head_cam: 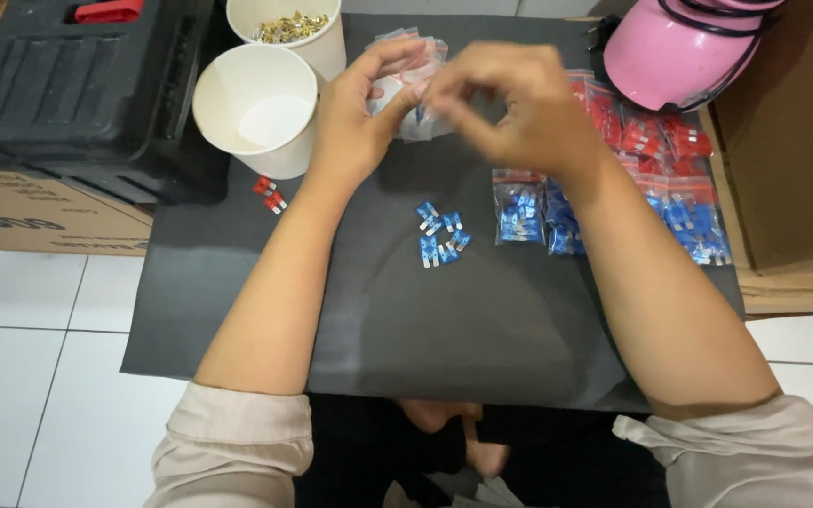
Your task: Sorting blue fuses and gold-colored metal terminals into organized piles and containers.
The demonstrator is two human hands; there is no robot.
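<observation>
My left hand and right hand meet at 12 o'clock, fingers pinched. Forearms bare, converging, sleeves pushed up.

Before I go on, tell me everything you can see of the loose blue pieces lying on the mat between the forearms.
The loose blue pieces are a small cluster of about five flat, translucent blue plastic parts with pale metal blades at one end. They lie unbagged on the dark grey mat, some touching each other, pointing different ways. Neither the left hand nor the right hand touches them; both are raised farther back. Bagged blue pieces lie to their right.
</observation>
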